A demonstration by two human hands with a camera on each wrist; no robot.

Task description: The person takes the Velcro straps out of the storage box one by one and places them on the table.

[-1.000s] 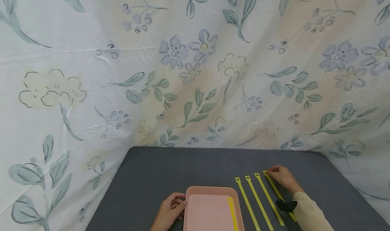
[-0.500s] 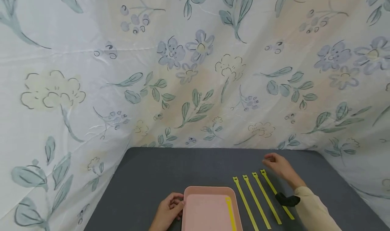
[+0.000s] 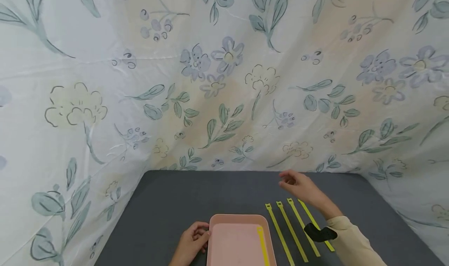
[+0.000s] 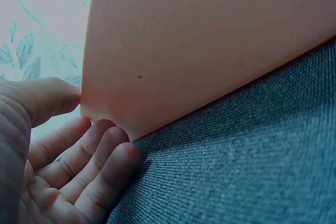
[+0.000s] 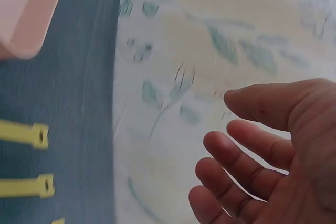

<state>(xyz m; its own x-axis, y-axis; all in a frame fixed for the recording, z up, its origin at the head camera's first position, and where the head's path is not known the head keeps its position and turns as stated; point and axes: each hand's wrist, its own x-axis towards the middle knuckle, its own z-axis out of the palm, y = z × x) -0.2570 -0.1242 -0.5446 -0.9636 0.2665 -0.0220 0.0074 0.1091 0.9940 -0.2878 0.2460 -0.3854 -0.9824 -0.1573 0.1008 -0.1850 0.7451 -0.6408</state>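
A shallow pink tray (image 3: 229, 244) lies on the dark table, with one yellow cable tie (image 3: 263, 247) along its right side. My left hand (image 3: 191, 240) rests at the tray's left edge. In the left wrist view its thumb (image 4: 52, 98) meets the rim, and its relaxed fingers touch the outer wall near the bottom. Several more yellow cable ties (image 3: 292, 232) with slotted heads lie side by side right of the tray. My right hand (image 3: 303, 188) is raised beyond their far ends, its fingers loosely bent with nothing between them; the forearm partly hides the rightmost tie.
Dark cloth covers the table (image 3: 175, 195). A white floral curtain (image 3: 224, 102) hangs behind its far edge and down both sides. A black band (image 3: 319, 233) is around the right wrist, over a cream sleeve (image 3: 354, 242).
My right hand has let go of the rightmost cable tie's far end, lifted, and moved left over the far part of the table. My left hand stays at the tray.
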